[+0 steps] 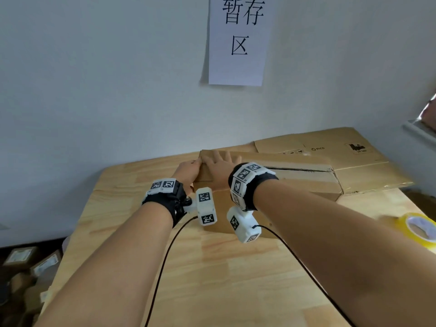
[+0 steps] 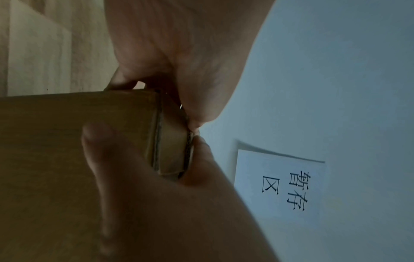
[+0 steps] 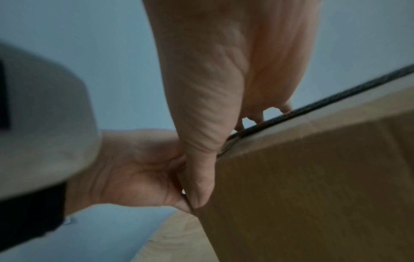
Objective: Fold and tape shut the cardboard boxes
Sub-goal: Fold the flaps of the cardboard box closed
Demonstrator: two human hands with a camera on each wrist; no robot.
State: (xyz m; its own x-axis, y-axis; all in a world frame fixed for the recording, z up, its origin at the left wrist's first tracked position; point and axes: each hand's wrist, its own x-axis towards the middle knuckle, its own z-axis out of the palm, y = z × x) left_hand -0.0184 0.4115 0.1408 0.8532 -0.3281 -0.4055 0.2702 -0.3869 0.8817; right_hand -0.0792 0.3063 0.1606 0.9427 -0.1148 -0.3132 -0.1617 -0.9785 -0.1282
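A brown cardboard box [image 1: 295, 182] lies on the wooden table [image 1: 236, 267], its top flaps folded down with a dark slit between them. My right hand [image 1: 219, 166] lies flat on the top at the box's left end, fingers spread and straight; its thumb [image 3: 197, 177] runs down the corner edge. My left hand [image 1: 188, 171] is at that same left end and grips the corner: the thumb [image 2: 100, 159] lies on the box's side [image 2: 56, 141] and a finger [image 2: 201, 159] curls over the folded flap edges. A roll of yellowish tape [image 1: 417, 226] lies at the table's right edge.
Flattened cardboard [image 1: 330, 147] lies behind the box against the wall. A paper sign [image 1: 238, 38] hangs on the wall above. Small boxes [image 1: 28, 260] sit on the floor at the lower left. Black cables [image 1: 165, 267] trail from the wrist cameras over the table.
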